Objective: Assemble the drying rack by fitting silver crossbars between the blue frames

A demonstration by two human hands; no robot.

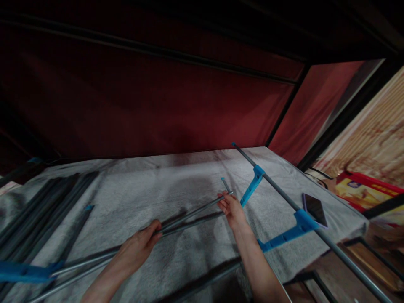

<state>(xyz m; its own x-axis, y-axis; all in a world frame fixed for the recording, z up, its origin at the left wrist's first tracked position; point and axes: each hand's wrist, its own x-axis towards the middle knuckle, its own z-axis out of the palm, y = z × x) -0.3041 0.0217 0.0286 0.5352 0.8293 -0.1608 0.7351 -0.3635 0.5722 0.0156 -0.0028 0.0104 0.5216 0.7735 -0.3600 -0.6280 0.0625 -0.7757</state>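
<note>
My left hand [140, 245] is closed around a thin grey metal tube [197, 211], with a second tube [192, 224] running close beside it. At the far end of the first tube, my right hand [232, 209] has its fingers around the tip. A short blue-capped rod [225, 184] lies just beyond those fingers. To the right stretches a long grey pole [280, 190] carrying a blue plastic bracket [288, 233] and another blue bracket [254, 181]. A further blue bracket [27, 271] is at the lower left, by the tubes' near ends.
Several dark tubes [47, 210] lie on the left of the grey blanket [135, 181]. A phone [314, 209] rests beside the long pole. Red fabric [158, 105] and dark frame bars surround the bed. A red and yellow box [368, 191] stands at the right.
</note>
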